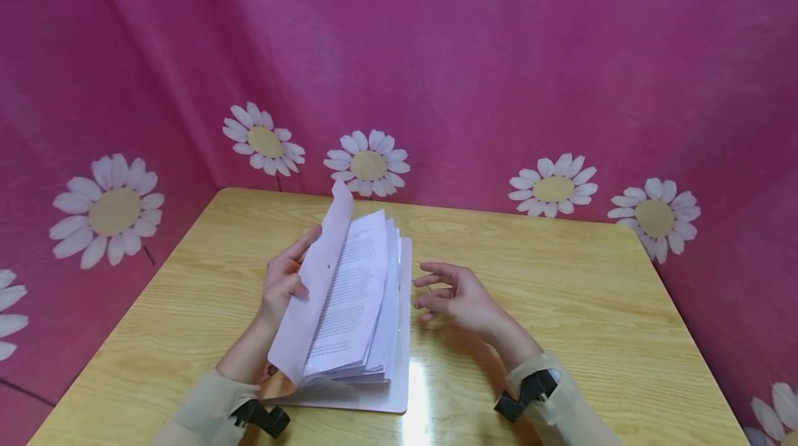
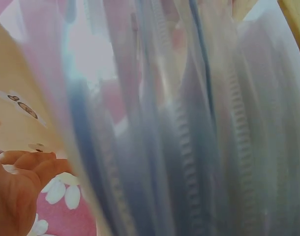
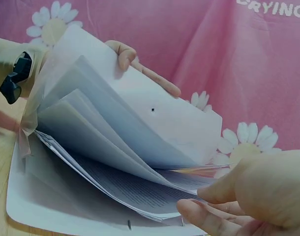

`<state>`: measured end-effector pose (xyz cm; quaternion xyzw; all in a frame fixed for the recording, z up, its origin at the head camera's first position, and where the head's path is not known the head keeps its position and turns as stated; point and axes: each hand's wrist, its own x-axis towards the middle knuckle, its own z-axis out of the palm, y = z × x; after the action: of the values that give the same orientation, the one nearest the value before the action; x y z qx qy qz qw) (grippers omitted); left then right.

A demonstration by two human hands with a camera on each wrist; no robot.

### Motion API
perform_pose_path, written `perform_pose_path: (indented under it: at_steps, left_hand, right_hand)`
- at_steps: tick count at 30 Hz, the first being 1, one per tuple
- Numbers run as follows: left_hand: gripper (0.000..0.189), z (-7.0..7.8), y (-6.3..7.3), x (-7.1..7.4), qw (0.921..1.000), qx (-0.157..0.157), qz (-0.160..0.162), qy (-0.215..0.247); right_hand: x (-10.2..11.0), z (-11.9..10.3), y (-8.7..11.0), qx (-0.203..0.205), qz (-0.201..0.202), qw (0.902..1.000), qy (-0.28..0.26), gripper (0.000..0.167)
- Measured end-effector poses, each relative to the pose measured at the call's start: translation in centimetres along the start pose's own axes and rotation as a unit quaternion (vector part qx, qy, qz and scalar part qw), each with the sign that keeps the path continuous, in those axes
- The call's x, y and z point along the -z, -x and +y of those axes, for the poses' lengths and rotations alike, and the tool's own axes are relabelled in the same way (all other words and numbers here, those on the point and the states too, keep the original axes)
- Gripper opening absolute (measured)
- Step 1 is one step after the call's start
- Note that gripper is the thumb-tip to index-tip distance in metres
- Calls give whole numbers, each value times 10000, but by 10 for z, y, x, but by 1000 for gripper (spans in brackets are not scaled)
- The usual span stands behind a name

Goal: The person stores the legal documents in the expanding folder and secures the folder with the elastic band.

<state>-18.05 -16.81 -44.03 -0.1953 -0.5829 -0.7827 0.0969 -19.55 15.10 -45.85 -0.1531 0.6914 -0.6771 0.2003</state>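
On the table lies a document folder, its front cover raised and leaning left. My left hand holds that cover by its outer edge, thumb on the white inner side and the other fingers behind it. Printed sheets and clear pockets fan out inside. Blurred pocket edges with ridged strips fill much of the left wrist view; the cover's tan outer face carries small cartoon figures. Right of the folder, my right hand hovers with loosely bent fingers, thumb and fingertips close to the sheets' edges in the right wrist view.
The wooden table reaches out to both sides. A pink curtain with white daisies hangs behind and along its sides. Each wrist wears a black strapped device, one of them the right wrist's camera.
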Motion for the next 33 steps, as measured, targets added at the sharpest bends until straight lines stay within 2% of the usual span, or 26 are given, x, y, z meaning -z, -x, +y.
perform_pose_path:
  at_steps: [4, 7, 10, 12, 16, 19, 22, 29, 33]
  left_hand:
    - [92, -7, 1, -5, 9998, 80, -10, -198]
    - [94, -14, 2, -9, 9983, 93, -160, -561]
    - [95, -20, 4, -13, 9928, 13, -362, -1140]
    - [95, -24, 5, -16, 9853, -103, -537, -1620]
    - [91, -28, 5, -25, 9626, -250, -900, -2544]
    - [85, -30, 3, -34, 9427, -157, -1149, -3129]
    - [82, -33, 1, -41, 9267, 92, -1278, -3532]
    - [78, -37, 4, -45, 8960, 680, -1154, -4234]
    - [69, -39, 5, -49, 8674, 1201, -1394, -4623]
  right_hand:
    - [6, 3, 4, 17, 47, 10000, -68, 65]
    - [9, 5, 7, 6, 100, 9999, -101, 66]
    - [11, 6, 10, 42, 148, 9998, -84, 65]
    - [12, 6, 11, 56, 179, 9998, -43, 64]
    - [14, 7, 15, 27, 218, 9997, 111, 63]
    - [17, 7, 16, -37, 258, 9994, 225, 63]
    - [19, 9, 17, -65, 266, 9993, 242, 63]
    - [22, 12, 19, -83, 265, 9994, 220, 64]
    - [23, 11, 20, -102, 335, 9991, 232, 65]
